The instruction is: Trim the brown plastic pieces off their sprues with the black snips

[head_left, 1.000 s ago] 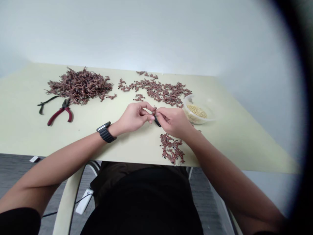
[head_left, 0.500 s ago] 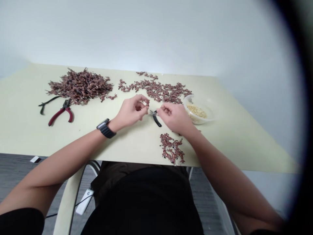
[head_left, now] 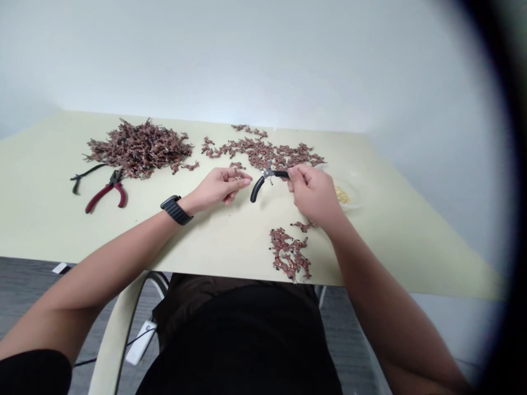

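Observation:
My right hand grips small black-handled pliers by one handle; the other handle hangs down toward the table. My left hand, with a black watch on its wrist, pinches a tiny brown piece between thumb and fingers, just left of the pliers' jaws. Both hands hover over the pale green table. A small heap of brown pieces lies near the front edge below my right hand.
A big pile of brown pieces sits at the back left, a flatter scatter at the back middle. Red-handled pliers and a black tool lie at left. A clear bowl with yellowish bits stands behind my right hand.
My hands have drawn apart. The right hand lifted the black pliers off the table and turned them, jaws up. The left hand keeps its pinch on a brown piece.

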Tool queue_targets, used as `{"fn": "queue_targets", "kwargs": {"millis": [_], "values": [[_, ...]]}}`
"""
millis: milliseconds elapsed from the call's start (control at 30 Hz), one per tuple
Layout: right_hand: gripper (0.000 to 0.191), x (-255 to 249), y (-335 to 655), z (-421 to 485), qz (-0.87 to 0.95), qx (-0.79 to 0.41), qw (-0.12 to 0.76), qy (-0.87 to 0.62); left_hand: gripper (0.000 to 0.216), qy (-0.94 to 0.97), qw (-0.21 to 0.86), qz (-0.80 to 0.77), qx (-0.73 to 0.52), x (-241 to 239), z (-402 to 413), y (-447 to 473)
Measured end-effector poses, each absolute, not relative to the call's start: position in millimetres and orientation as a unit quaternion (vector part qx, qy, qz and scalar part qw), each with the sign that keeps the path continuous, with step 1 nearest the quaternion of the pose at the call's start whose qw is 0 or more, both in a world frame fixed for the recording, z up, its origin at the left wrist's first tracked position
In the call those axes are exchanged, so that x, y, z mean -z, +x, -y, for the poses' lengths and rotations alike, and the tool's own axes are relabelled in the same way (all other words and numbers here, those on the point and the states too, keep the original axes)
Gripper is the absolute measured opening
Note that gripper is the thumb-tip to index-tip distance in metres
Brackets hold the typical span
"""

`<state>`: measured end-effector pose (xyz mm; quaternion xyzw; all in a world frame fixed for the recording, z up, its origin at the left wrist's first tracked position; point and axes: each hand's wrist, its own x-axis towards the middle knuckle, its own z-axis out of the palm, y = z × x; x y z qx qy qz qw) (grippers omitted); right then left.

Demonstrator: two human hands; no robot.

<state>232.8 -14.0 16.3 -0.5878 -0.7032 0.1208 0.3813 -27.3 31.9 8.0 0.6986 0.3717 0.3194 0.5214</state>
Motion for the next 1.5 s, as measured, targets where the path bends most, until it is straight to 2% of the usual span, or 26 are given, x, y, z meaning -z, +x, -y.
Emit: {"fn": "queue_targets", "kwargs": {"millis": [100,267,433,533,567,700,767,1000,1167,1333,1500], "values": [[0.049,-12.7,234.5,10.7,0.672,-0.194,0.397,-0.594,0.043,0.681,0.601,-0.308,-0.285,-5.5,-27.5,-23.5],[0.047,-3.9,230.4,5.9,0.687,-0.162,0.400,-0.584,0.047,0.577,0.718,-0.260,-0.290,-3.1,-24.0,-18.4],[0.043,-1.9,224.3,7.7,0.710,-0.145,0.382,-0.574,0.050,0.568,0.711,-0.291,-0.297,-5.7,-18.4,-13.7],[0.035,-4.0,220.9,12.8,0.734,-0.175,0.353,-0.553,0.051,0.577,0.689,-0.302,-0.317,-3.3,-15.6,-10.0],[0.038,-4.6,219.9,14.9,0.742,-0.190,0.340,-0.546,0.050,0.580,0.682,-0.303,-0.326,-2.0,-15.0,-8.9],[0.079,-3.4,214.8,21.6,0.758,-0.209,0.290,-0.546,0.048,0.604,0.645,-0.323,-0.339,2.4,-12.1,-5.6],[0.084,-1.1,211.4,23.0,0.755,-0.192,0.290,-0.556,0.049,0.621,0.625,-0.330,-0.340,3.2,-9.9,-4.5],[0.041,-1.0,205.8,23.8,0.765,-0.231,0.286,-0.530,0.043,0.637,0.624,-0.325,-0.314,0.1,-5.7,-2.6],[0.043,-6.9,215.2,22.6,0.757,-0.167,0.301,-0.555,0.015,0.610,0.656,-0.302,-0.327,-11.0,-8.4,-5.0],[0.035,-11.7,219.0,22.4,0.791,-0.083,0.286,-0.534,0.008,0.556,0.715,-0.294,-0.305,-18.4,-15.7,-13.3],[0.032,-10.6,217.8,24.0,0.823,-0.070,0.297,-0.479,0.028,0.526,0.753,-0.270,-0.290,-15.5,-22.5,-20.7]]}}
